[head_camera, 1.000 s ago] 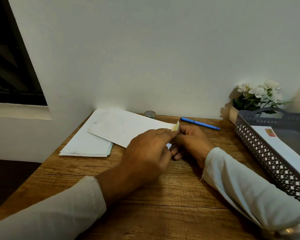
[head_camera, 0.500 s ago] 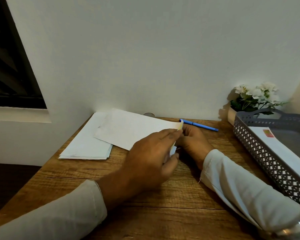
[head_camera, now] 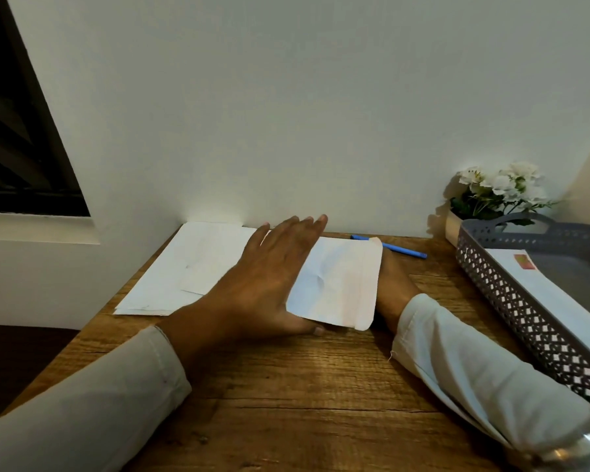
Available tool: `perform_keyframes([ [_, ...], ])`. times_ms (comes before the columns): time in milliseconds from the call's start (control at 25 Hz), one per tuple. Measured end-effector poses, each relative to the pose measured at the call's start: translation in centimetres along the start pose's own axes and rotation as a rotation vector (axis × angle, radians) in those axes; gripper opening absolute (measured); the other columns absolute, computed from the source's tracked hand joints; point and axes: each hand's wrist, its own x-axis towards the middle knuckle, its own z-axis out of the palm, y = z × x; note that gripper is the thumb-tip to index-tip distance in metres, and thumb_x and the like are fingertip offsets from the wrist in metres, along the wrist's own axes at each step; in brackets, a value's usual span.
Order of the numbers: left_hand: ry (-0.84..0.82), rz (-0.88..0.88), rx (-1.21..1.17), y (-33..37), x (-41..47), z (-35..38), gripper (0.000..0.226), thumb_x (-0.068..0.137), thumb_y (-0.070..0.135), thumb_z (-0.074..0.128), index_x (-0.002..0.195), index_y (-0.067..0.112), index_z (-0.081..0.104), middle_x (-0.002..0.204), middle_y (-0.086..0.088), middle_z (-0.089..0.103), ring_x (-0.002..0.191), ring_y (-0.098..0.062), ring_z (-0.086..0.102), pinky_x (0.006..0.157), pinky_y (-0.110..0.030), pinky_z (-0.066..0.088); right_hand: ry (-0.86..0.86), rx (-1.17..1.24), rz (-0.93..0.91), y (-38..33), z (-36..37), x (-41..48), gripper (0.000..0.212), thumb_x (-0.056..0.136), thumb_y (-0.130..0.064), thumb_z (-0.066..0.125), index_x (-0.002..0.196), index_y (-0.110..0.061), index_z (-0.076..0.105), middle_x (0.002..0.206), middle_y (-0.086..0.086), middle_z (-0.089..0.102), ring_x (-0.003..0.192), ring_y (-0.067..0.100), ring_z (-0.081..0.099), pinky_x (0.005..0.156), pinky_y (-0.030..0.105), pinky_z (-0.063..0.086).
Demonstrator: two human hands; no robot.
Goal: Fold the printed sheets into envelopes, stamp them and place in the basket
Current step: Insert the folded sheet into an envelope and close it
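L hand flat, fingers straight & together, pointing twd the wall. It lies across the L part of a white sheet w/ rounded corners. Thumb tip shows just under the sheet's near edge. Sheet is mid-bench, its R side raised off the wood & tilted twd the camera, w/ a soft dent near its centre. R hand is mostly hidden behind the sheet. Only the wrist & back of the hand show, plus one fingertip over the top R corner, so can't tell if its fingers are curled or straight. Stack of white paper lies flat at the L, partly under the L hand, far edge at the wall. Blue pen lies on the bench behind the sheet, near the wall. Grey lattice basket at the R edge holds an envelope w/ a reddish stamp at its far corner. White flowers in a pot stand behind the basket.
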Motion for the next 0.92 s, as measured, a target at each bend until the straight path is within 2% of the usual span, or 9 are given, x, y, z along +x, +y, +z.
perform_keyframes([
  [120, -0.007, -0.015, -0.024, 0.1, 0.0, -0.4, 0.130, 0.064, 0.082, 0.067, 0.152, 0.043, -0.021, 0.163, 0.012, 0.006, 0.150, -0.006, -0.002, 0.122, -0.036, -0.012, -0.030, 0.121, 0.034, -0.2, 0.1, -0.1, 0.042, 0.108, -0.029, 0.036, 0.086, -0.012, 0.066, 0.079, 0.009, 0.070, 0.077, 0.026, 0.068, 0.070, 0.032, 0.057],
  [160, -0.001, -0.022, -0.033, 0.1, 0.1, -0.4, 0.130, 0.064, 0.083, 0.067, 0.152, 0.043, -0.020, 0.163, 0.011, 0.009, 0.149, -0.007, 0.001, 0.122, -0.037, -0.011, -0.037, 0.133, 0.029, -0.1, 0.1, -0.1, 0.041, 0.107, -0.034, 0.039, 0.091, -0.011, 0.068, 0.085, 0.013, 0.073, 0.083, 0.031, 0.071, 0.077, 0.035, 0.061],
  [240, 0.052, -0.039, -0.033, 0.2, 0.0, -0.5, 0.129, 0.064, 0.084, 0.065, 0.153, 0.041, -0.018, 0.161, 0.008, 0.015, 0.148, -0.013, 0.009, 0.125, -0.045, -0.001, -0.014, 0.098, -0.028, -0.2, 0.3, -0.3, 0.029, 0.102, -0.036, 0.052, 0.105, -0.014, 0.071, 0.104, 0.016, 0.075, 0.100, 0.037, 0.072, 0.094, 0.051, 0.058],
  [320, 0.138, -0.086, -0.054, 0.1, 0.1, -0.6, 0.125, 0.066, 0.082, 0.066, 0.154, 0.042, -0.014, 0.159, 0.008, 0.019, 0.146, -0.015, 0.016, 0.124, -0.048, 0.010, -0.009, 0.085, -0.086, -0.8, 0.2, -0.4, 0.023, 0.102, -0.030, 0.056, 0.112, -0.017, 0.072, 0.110, 0.014, 0.076, 0.104, 0.036, 0.072, 0.095, 0.057, 0.055],
  [440, 0.320, -0.159, -0.125, 0.2, 0.7, -1.0, 0.119, 0.067, 0.082, 0.064, 0.156, 0.041, -0.005, 0.159, 0.009, 0.022, 0.143, -0.014, 0.022, 0.121, -0.041, 0.012, -0.112, 0.167, -0.118, -2.5, 0.2, -0.5, 0.064, 0.098, -0.064, 0.039, 0.124, -0.013, 0.068, 0.115, 0.013, 0.075, 0.108, 0.029, 0.071, 0.093, 0.049, 0.057],
  [480, 0.381, -0.177, -0.136, 0.3, 1.0, -1.3, 0.118, 0.067, 0.083, 0.061, 0.157, 0.038, -0.002, 0.158, 0.008, 0.026, 0.143, -0.014, 0.026, 0.120, -0.039, 0.012, -0.135, 0.214, -0.156, -2.8, 0.3, -0.5, 0.070, 0.093, -0.068, 0.043, 0.126, -0.012, 0.067, 0.115, 0.014, 0.074, 0.107, 0.029, 0.071, 0.089, 0.048, 0.057],
  [640, 0.582, -0.274, -0.172, 0.8, 2.2, -3.4, 0.119, 0.066, 0.085, 0.057, 0.158, 0.033, 0.002, 0.156, 0.005, 0.033, 0.141, -0.017, 0.033, 0.118, -0.042, 0.019, -0.121, 0.129, -0.305, -3.2, 1.4, -1.3, 0.041, 0.086, -0.034, 0.076, 0.120, -0.013, 0.066, 0.105, 0.007, 0.076, 0.093, 0.021, 0.074, 0.079, 0.036, 0.061],
  [760, 0.593, -0.302, -0.161, 2.2, 3.3, -4.2, 0.117, 0.069, 0.079, 0.063, 0.156, 0.037, -0.003, 0.157, 0.004, 0.029, 0.142, -0.019, 0.032, 0.119, -0.045, 0.019, -0.060, 0.071, -0.306, -4.0, 2.0, -1.3, 0.035, 0.087, -0.018, 0.076, 0.120, -0.018, 0.067, 0.105, 0.004, 0.077, 0.101, 0.025, 0.073, 0.087, 0.040, 0.061],
  [920, 0.564, -0.306, -0.259, 3.1, 4.4, -5.3, 0.108, 0.072, 0.082, 0.058, 0.156, 0.039, 0.004, 0.157, 0.010, 0.032, 0.139, -0.013, 0.036, 0.116, -0.041, 0.027, 0.142, 0.129, -0.361, -7.2, 1.2, -0.1, 0.023, 0.088, -0.017, 0.075, 0.108, -0.027, 0.068, 0.097, -0.007, 0.077, 0.095, 0.014, 0.073, 0.085, 0.037, 0.060],
])
